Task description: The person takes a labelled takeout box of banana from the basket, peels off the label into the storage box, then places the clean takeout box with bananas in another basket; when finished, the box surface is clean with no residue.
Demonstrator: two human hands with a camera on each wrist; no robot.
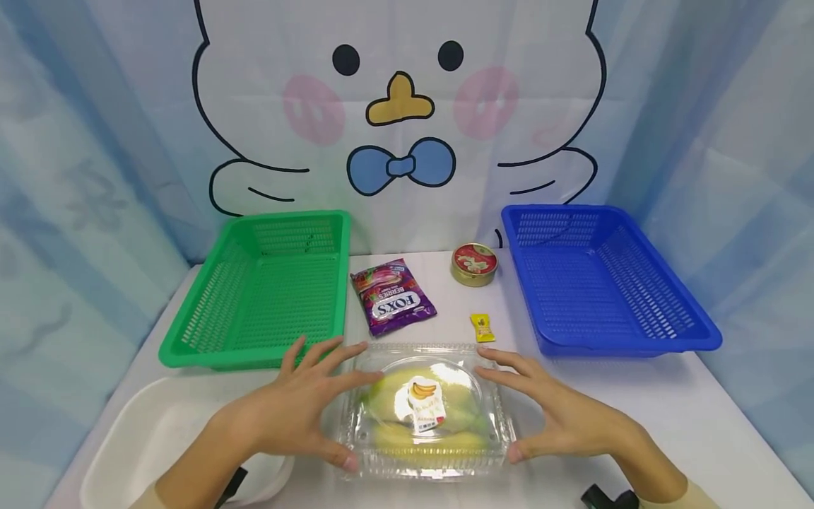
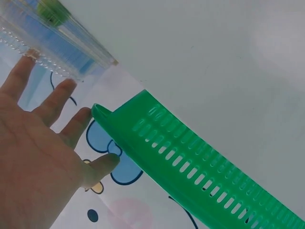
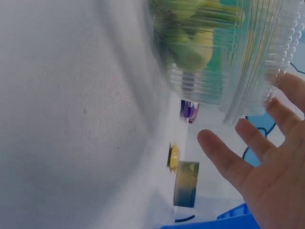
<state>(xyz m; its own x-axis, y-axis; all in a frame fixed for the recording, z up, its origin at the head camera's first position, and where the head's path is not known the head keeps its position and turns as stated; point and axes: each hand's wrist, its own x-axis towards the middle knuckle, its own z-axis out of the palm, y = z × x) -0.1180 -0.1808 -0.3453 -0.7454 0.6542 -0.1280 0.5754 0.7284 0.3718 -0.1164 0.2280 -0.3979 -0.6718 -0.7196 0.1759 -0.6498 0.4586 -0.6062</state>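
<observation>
A clear plastic clamshell box (image 1: 381, 452) with yellow-green bananas and a small banana label lies at the front middle of the white table. My left hand (image 1: 299, 410) rests against its left side, fingers spread and straight, thumb at the front left corner. On the box's right side my right hand (image 1: 553, 417) mirrors it, thumb at the front right corner. The left wrist view shows my left hand (image 2: 43, 143) with straight fingers reaching the box's ribbed edge (image 2: 57, 43). In the right wrist view, my right hand's (image 3: 267, 162) spread fingers lie beside the box (image 3: 224, 47).
A green basket (image 1: 191, 357) stands at the back left and a blue basket (image 1: 629, 346) at the back right. Between them lie a purple Fox's sweets bag (image 1: 392, 297), a round tin (image 1: 474, 264) and a yellow wrapped candy (image 1: 482, 327). A white tray (image 1: 127, 438) sits front left.
</observation>
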